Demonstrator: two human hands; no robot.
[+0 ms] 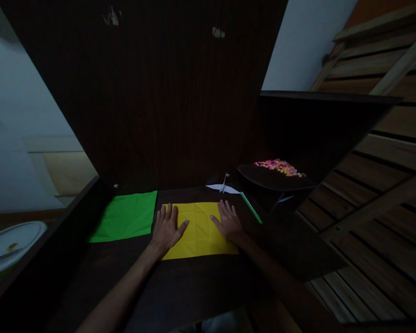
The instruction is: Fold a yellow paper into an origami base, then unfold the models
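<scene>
Both hands lie flat and open on a yellow paper sheet (199, 229) spread on a dark wooden desk (194, 286). The left hand (167, 227) presses the sheet's left edge, fingers spread and thumb angled inward; the right hand (228, 221) rests palm down on the upper right part, fingers pointing away. Neither hand grips anything. The sheet sits near the middle of the desk, straight ahead of the person, with faint crease lines showing between the hands.

Just beside it on the left lies a green paper sheet (126, 216), close to the yellow one and perhaps touching it (the light is too dim to be sure). Beyond the right hand stands a small white paper crane (223, 186), and a thin green strip (251, 207), possibly the edge of another sheet, lies slanted next to it. A dark tray (263, 179) further right carries a heap of small pink and yellow pieces (279, 167).

As a judgement: with the palms pressing at opposite sides, uneven pressure could slide the yellow sheet over the smooth wood and skew any crease, and a sideways sweep of the left hand could drag the green sheet along.

Count: two hands, one yellow sheet, one green sheet, one crane, one green strip, one tray
</scene>
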